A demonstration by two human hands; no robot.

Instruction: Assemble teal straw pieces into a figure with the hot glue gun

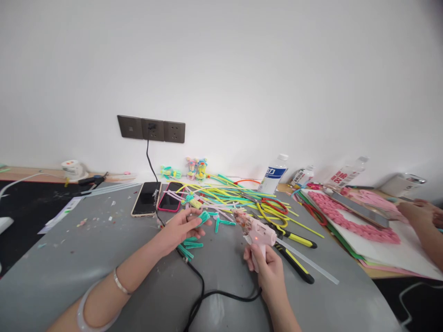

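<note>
My left hand [185, 227] pinches a small teal piece of folded pipe cleaner [204, 217] between thumb and fingers. In my right hand [265, 263] is a pale pink hot glue gun [261, 234], its crusted nozzle pointing up and left, with a small red light lit. A clear glue stick [311, 260] juts from its back end. Below my left hand lie several bent teal pipe cleaner pieces [190, 246]. More teal pieces [223, 222] rest between my hands. The two hands are apart.
Behind are loose pipe cleaners [224, 193], red-handled scissors [273, 206], yellow-black pliers [294, 265], two phones [146, 199] and a water bottle [274, 175]. Small pipe cleaner figures [197, 168] stand by the wall. A black cord [221, 293] crosses the front. Another person's hand [420, 214] is at right.
</note>
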